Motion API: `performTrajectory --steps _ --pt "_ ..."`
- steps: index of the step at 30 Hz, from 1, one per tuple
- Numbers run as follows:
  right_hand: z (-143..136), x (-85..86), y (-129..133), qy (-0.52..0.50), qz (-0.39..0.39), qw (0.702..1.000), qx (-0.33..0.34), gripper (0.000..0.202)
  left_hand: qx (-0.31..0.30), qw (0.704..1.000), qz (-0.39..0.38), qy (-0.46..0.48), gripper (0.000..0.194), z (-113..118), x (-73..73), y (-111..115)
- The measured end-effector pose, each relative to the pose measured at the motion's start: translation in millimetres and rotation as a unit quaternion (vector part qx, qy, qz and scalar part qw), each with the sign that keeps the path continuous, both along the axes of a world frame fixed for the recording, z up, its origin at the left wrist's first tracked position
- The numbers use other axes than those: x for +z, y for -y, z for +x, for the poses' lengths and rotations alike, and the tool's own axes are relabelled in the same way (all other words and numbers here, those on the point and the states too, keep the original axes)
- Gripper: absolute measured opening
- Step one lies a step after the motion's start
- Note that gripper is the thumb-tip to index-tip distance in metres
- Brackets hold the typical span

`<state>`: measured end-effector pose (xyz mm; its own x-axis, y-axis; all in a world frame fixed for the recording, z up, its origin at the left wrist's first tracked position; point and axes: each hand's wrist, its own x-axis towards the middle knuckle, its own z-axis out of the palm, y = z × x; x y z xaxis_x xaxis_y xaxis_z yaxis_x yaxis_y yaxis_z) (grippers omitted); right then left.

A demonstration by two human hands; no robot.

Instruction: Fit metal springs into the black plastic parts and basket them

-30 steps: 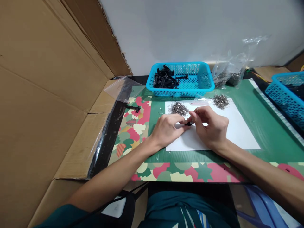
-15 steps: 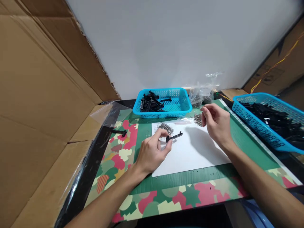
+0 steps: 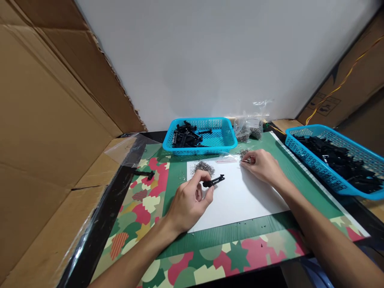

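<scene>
Between the thumb and fingers of my left hand is a slim black plastic part, held tilted above the white paper. My right hand is pinched at the paper's far right edge, beside a small pile of tiny metal pieces. What its fingertips hold, if anything, is too small to make out. A second pile of small metal pieces lies on the paper just beyond my left hand.
A blue basket with black parts stands at the back, and another blue basket full of black parts is at right. Clear bags of metal pieces lean by the wall. One black part lies at left near a cardboard sheet.
My right hand has come down and left to the paper's edge by the metal pile. My left hand still holds the black part, now turned slightly. The camera view has shifted a little.
</scene>
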<state>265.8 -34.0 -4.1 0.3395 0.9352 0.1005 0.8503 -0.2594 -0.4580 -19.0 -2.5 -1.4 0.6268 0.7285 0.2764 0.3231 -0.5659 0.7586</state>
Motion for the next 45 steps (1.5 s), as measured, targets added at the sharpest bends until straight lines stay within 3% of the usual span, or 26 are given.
performTrajectory --steps 5,18,26,32,39,45 --pt "-0.4 -1.6 0.1 0.006 -0.015 1.000 -0.003 0.019 -0.012 1.000 -0.001 -0.014 0.014 -0.1 -3.0 -0.1" --pt "3.2 -12.4 0.1 -0.006 -0.018 0.997 0.072 0.016 -0.035 0.997 0.034 -0.059 0.016 1.4 -3.6 5.3" --pt "15.7 -8.3 3.6 -0.017 0.021 0.998 0.059 0.021 -0.045 0.997 0.041 -0.045 0.016 1.8 -6.9 5.7" --pt "5.6 -10.6 3.6 -0.004 0.025 0.999 0.033 0.025 -0.051 0.996 0.053 -0.041 0.017 2.0 -8.2 6.0" --pt "-1.7 -12.6 2.2 0.023 -0.022 0.999 0.016 0.018 -0.045 0.999 -0.003 -0.030 0.017 2.0 -4.6 6.2" --pt "0.5 -15.2 1.0 0.018 -0.035 0.997 0.062 0.017 -0.038 0.998 -0.030 -0.028 0.017 1.4 -3.4 5.2"
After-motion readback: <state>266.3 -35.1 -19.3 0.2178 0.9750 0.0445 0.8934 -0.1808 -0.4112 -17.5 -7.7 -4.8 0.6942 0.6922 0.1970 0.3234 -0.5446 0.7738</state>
